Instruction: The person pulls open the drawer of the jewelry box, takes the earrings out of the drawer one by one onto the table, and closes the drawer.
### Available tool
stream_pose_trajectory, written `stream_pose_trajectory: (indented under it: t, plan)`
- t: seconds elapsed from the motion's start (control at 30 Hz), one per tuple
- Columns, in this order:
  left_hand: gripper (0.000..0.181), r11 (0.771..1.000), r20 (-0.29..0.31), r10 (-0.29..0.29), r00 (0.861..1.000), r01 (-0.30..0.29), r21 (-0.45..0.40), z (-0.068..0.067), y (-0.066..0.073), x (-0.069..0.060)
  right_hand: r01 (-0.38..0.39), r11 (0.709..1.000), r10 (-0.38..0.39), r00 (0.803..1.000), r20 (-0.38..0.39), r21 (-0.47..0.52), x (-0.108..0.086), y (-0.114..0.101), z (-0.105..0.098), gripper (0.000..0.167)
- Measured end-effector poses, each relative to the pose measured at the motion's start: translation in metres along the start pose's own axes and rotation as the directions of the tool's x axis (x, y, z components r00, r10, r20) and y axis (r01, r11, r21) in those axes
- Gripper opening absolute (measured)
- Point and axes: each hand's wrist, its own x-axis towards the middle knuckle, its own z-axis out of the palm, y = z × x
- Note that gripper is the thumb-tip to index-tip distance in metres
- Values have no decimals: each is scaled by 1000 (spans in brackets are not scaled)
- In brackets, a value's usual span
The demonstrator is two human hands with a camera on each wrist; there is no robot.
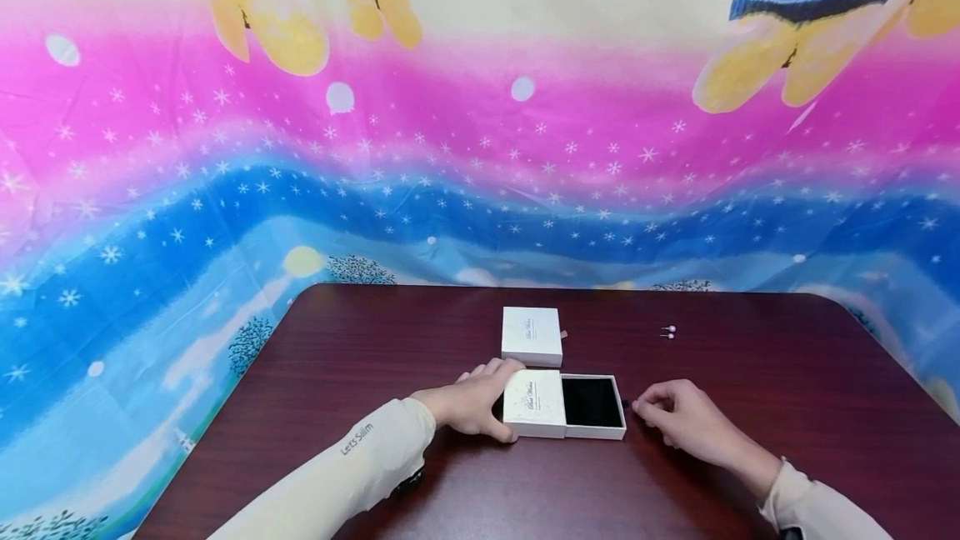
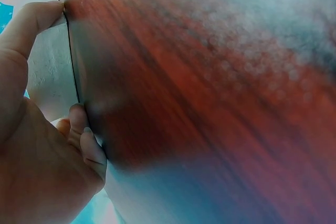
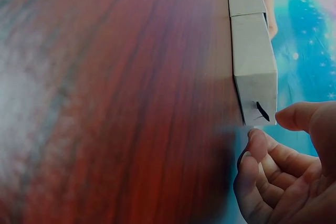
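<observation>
A white sliding gift box [image 1: 534, 400] with printed lettering lies on the table, its drawer [image 1: 596, 433] pulled out to the right. Black padding [image 1: 592, 400] lines the drawer. My left hand [image 1: 474, 403] grips the box sleeve from its left, thumb at the near edge and fingers at the far side. Just right of the drawer, my right hand [image 1: 686, 419] is loosely curled and holds nothing. In the right wrist view, a small black pull tab [image 3: 262, 111] sticks out of the drawer's end, with the thumb and fingers apart close to it.
Behind the drawer box stands another white box [image 1: 531, 333] with a small tab on its right side. Two small pearl-headed stud earrings [image 1: 671, 329] lie at the back right of the dark red table [image 1: 375, 332]. A patterned cloth [image 1: 450, 148] hangs behind the table.
</observation>
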Motion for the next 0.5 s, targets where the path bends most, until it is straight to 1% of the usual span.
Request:
stream_pose_trajectory:
  t: [0.27,0.5]
  plan:
    - [89,1000,7,-1,1000,1,9,-1,1,0,21,1000,-21,1000,6,18,1,-1,1,20]
    - [89,1000,4,-2,1000,2,5,0,0,0,18,999,-19,1000,17,46,3,-2,2,21]
